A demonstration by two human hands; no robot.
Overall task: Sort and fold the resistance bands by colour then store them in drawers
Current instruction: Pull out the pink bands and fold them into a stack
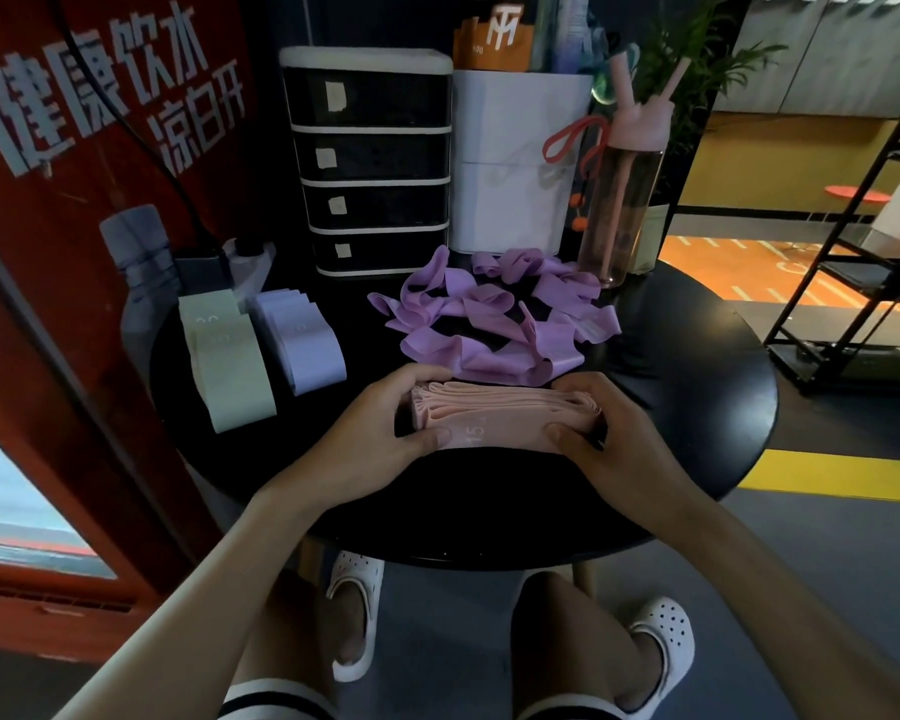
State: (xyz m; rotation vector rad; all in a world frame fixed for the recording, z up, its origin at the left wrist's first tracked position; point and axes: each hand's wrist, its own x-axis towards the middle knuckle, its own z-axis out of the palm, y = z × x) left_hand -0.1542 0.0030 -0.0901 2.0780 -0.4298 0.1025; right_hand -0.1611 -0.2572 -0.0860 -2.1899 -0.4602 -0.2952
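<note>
Pink bands (500, 419) between left hand (385, 428), right hand (611, 433)

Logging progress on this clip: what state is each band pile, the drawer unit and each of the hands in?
pink bands: folded stack, held at both ends.
left hand: grips the stack's left end.
right hand: grips its right end.
purple bands: loose, unfolded heap.
green bands: folded, piled.
lavender bands: folded, piled.
drawer unit: all four drawers shut.
</note>
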